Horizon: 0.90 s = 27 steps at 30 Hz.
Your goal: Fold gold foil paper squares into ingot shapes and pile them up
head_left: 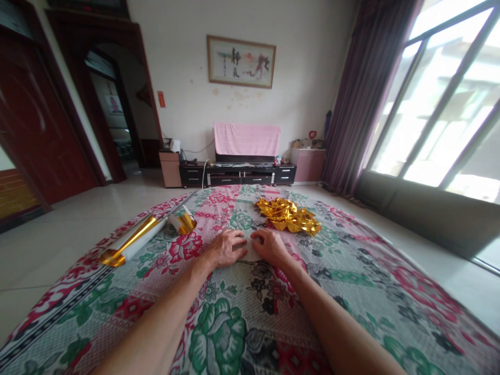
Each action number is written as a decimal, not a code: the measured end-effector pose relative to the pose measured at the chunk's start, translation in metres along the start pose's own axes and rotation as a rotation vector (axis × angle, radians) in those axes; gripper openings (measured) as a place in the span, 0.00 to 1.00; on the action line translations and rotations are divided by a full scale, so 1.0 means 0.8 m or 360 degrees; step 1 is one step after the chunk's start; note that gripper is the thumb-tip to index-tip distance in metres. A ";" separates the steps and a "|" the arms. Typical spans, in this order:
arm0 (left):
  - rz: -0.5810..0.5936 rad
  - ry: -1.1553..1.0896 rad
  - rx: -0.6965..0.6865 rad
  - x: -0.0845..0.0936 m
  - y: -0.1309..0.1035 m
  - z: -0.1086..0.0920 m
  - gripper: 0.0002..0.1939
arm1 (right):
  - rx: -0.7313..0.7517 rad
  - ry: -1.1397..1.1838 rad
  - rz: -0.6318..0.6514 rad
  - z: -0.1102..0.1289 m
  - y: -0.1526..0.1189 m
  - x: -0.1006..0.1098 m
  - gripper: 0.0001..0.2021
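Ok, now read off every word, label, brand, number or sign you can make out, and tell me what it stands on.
"静", most likely: upper large character in the framed picture on the wall.
Character below it, and the small column beside it: too blurred to read.
Red slip by the doorway: markings too small to read.
Gold foil heap: no text visible.

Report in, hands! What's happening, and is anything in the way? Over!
Left hand, fingers at white sheet. Right hand, fingers bent at its other side. Sheet on flowered cloth. Gold foil pile beyond right hand, not blocking.
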State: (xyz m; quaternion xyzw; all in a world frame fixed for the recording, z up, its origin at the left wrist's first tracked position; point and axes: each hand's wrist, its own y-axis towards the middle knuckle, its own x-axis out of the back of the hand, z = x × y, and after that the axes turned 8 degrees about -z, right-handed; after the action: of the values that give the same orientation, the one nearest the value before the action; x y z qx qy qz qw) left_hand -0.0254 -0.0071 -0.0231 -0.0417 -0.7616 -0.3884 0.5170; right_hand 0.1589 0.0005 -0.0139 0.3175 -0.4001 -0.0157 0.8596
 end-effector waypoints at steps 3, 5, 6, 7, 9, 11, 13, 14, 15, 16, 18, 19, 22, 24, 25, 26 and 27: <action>0.0003 -0.0001 -0.0012 0.001 0.001 -0.002 0.15 | -0.0018 0.0028 -0.0006 0.000 0.000 0.001 0.12; -0.0009 -0.0015 -0.0011 0.002 0.001 -0.005 0.15 | -0.0068 0.0055 -0.0028 0.000 0.000 0.002 0.12; -0.0017 -0.0021 -0.0006 0.002 0.002 -0.006 0.14 | -0.0099 0.0072 -0.0040 -0.001 0.001 0.003 0.12; -0.0026 -0.0025 0.0000 0.002 0.002 -0.007 0.14 | -0.0132 0.0090 -0.0049 -0.002 0.001 0.004 0.12; -0.0040 -0.0029 0.0013 0.001 0.003 -0.008 0.13 | -0.0193 0.0118 -0.0050 -0.004 0.002 0.007 0.13; -0.0045 -0.0034 0.0031 -0.001 0.004 -0.007 0.13 | -0.0242 0.0131 -0.0040 -0.004 0.002 0.009 0.15; -0.0046 -0.0046 0.0051 -0.003 0.005 -0.007 0.13 | -0.0276 0.0111 -0.0040 -0.003 0.003 0.011 0.16; -0.0046 -0.0053 0.0061 -0.003 0.005 -0.007 0.13 | -0.0281 0.0087 -0.0040 -0.002 0.004 0.011 0.17; -0.0043 -0.0060 0.0067 -0.003 0.005 -0.007 0.13 | -0.0281 0.0056 -0.0042 -0.001 0.004 0.011 0.18; -0.0039 -0.0066 0.0071 -0.002 0.005 -0.007 0.13 | -0.0277 0.0020 -0.0045 0.000 0.004 0.010 0.19; -0.0028 -0.0072 0.0076 0.000 0.005 -0.009 0.13 | -0.0270 -0.0050 -0.0061 0.003 0.005 0.007 0.20; -0.0024 -0.0070 0.0080 0.001 0.005 -0.010 0.13 | -0.0268 -0.0077 -0.0075 0.004 0.005 0.006 0.20; -0.0026 -0.0062 0.0095 0.003 0.006 -0.012 0.13 | -0.0284 -0.0103 -0.0122 0.010 0.005 0.002 0.20; -0.0022 -0.0064 0.0105 0.003 0.006 -0.012 0.13 | -0.0327 -0.0072 -0.0125 0.016 0.004 0.001 0.19; -0.0015 -0.0065 0.0107 0.004 0.006 -0.013 0.13 | -0.0350 -0.0041 -0.0125 0.019 0.004 0.002 0.19; -0.0010 -0.0063 0.0112 0.004 0.006 -0.013 0.13 | -0.0370 0.0004 -0.0121 0.021 0.003 0.003 0.18; -0.0004 -0.0061 0.0116 0.005 0.006 -0.013 0.13 | -0.0385 0.0062 -0.0115 0.023 0.003 0.003 0.17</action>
State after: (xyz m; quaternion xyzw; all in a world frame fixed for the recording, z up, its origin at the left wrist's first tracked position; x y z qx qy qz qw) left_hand -0.0171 -0.0119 -0.0152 -0.0293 -0.7850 -0.3603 0.5031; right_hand 0.1476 -0.0081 -0.0022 0.2260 -0.3669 -0.0886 0.8980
